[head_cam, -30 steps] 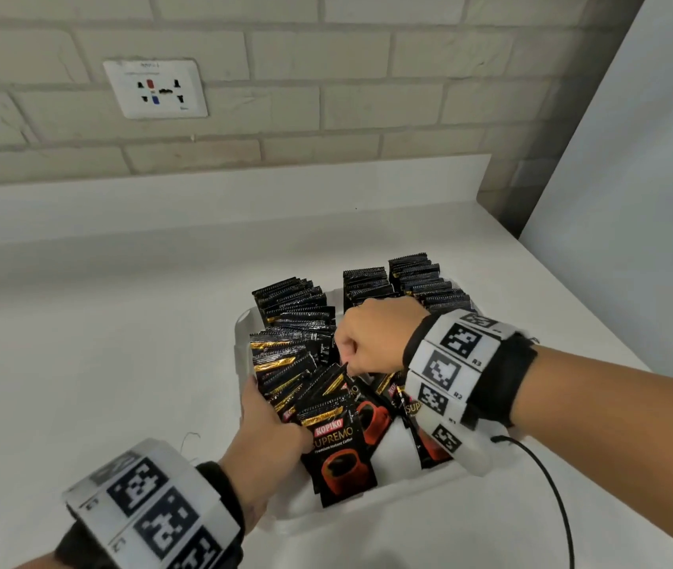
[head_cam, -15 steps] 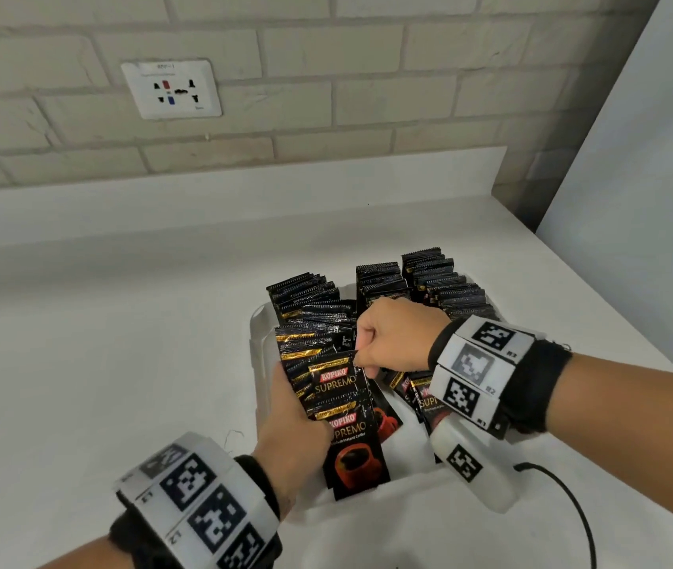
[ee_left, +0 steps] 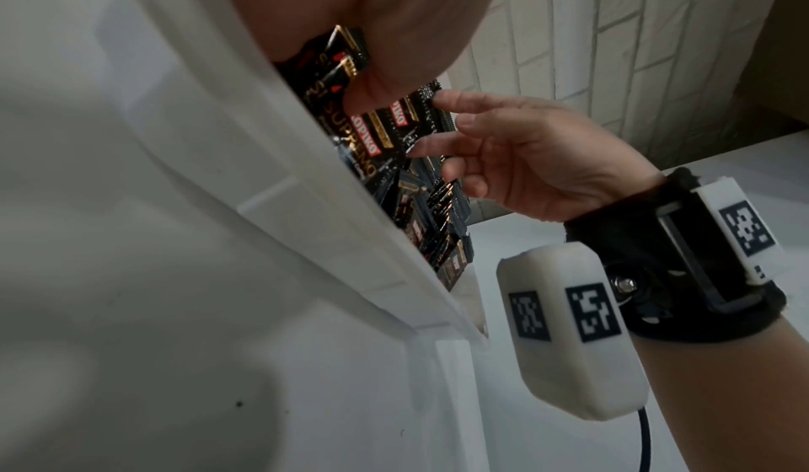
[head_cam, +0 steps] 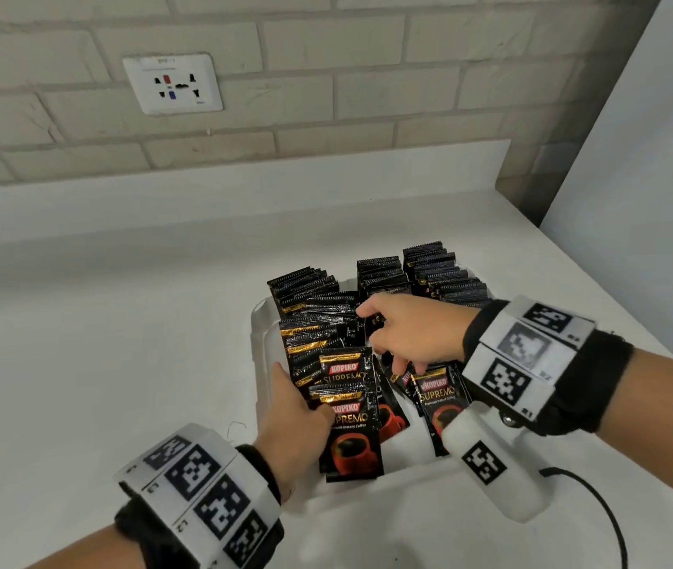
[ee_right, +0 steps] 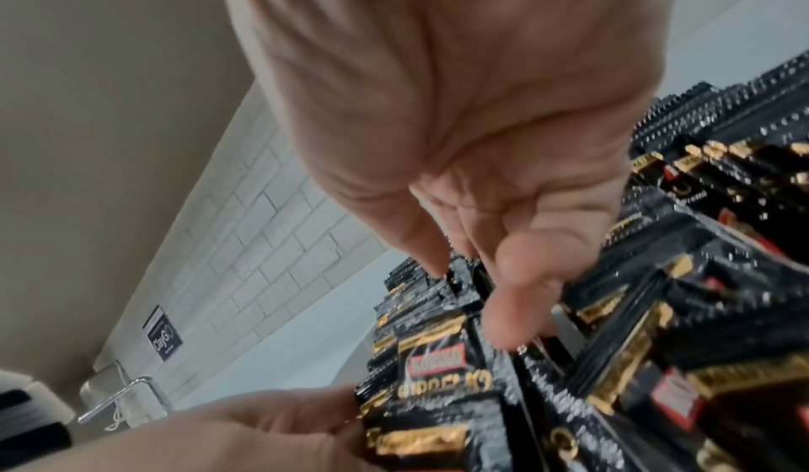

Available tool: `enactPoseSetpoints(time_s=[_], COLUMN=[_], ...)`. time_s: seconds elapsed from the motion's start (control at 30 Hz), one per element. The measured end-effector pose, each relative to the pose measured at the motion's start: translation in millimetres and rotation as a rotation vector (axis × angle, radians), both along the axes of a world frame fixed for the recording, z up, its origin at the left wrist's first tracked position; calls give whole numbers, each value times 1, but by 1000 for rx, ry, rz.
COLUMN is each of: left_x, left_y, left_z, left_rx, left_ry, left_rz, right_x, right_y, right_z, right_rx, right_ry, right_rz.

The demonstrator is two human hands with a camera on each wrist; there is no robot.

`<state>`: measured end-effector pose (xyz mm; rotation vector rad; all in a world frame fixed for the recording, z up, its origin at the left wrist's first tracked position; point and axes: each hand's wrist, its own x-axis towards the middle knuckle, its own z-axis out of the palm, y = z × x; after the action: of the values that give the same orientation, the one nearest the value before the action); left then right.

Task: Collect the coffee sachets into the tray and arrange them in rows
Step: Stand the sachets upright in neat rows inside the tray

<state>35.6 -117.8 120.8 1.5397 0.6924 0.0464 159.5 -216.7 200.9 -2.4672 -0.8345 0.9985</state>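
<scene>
A white tray (head_cam: 261, 363) on the counter holds black Kopiko coffee sachets standing in rows. My left hand (head_cam: 298, 408) is at the tray's near left; its thumb lies across the front sachet (head_cam: 351, 437) of the left row and grips that stack. My right hand (head_cam: 409, 334) hovers over the middle of the tray with fingers spread and loose. In the left wrist view its index finger (ee_left: 455, 100) touches a sachet's top edge. Leaning sachets (head_cam: 441, 404) lie under its palm. Two tidy rows (head_cam: 441, 273) stand at the back right.
The white counter (head_cam: 121, 363) runs left of the tray and behind it to a brick wall with a socket (head_cam: 172, 84). A white panel (head_cam: 655, 178) closes the right side. A black cable (head_cam: 597, 511) trails from my right wrist.
My right hand has opened from a fist and spread its fingers over the middle sachets. The left hand has stayed on the front of the left row.
</scene>
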Motion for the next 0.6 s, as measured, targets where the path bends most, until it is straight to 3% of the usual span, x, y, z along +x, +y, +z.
enactPoseSetpoints(time_s=[0.23, 0.4, 0.6], left_x=[4, 7, 8], left_y=[-8, -7, 4], left_z=[3, 9, 22], left_rx=[9, 40, -131], left_ry=[61, 26, -57], left_rz=[-37, -114, -24], right_x=[-6, -14, -11], right_y=[8, -2, -10], right_z=[-7, -1, 6], right_rx=[18, 134, 192], right_ry=[291, 356, 183], right_rz=[-139, -172, -174])
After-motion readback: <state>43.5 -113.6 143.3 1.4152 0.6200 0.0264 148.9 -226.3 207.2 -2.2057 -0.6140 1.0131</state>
